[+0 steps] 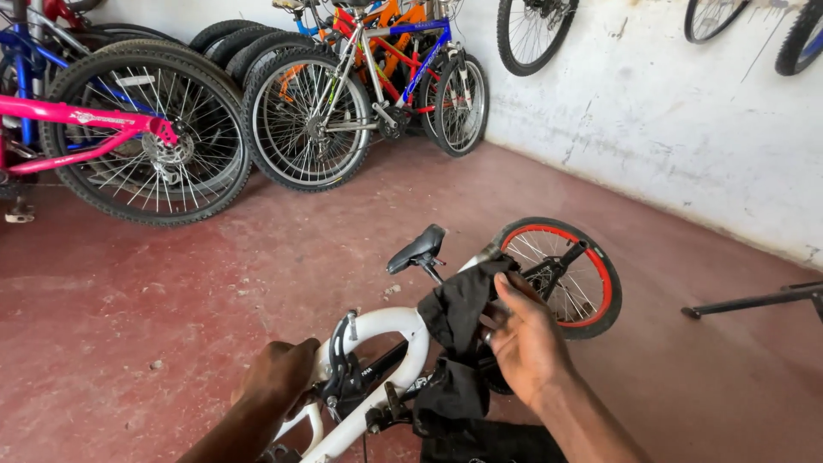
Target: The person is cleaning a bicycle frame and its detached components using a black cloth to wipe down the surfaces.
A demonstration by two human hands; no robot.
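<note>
I see a small white bicycle (390, 343) lying on the red floor (129, 326), and I place everything by its frame. My left hand (279, 373) is closed in a grip around the frame's lower tube, beside the brake arms. My right hand (523, 339), just right of the frame, presses a black cloth (459, 309) draped over it, fingers partly curled on the fabric. Beyond the frame stands its black saddle (417, 247), and further right the red-rimmed wheel (566, 274). Well behind the frame, several bicycles (326, 94) lean along the wall (669, 111).

floor (129, 326): red concrete, dusty | wall (669, 111): white, stained | parked bikes (326, 94) along back
</note>
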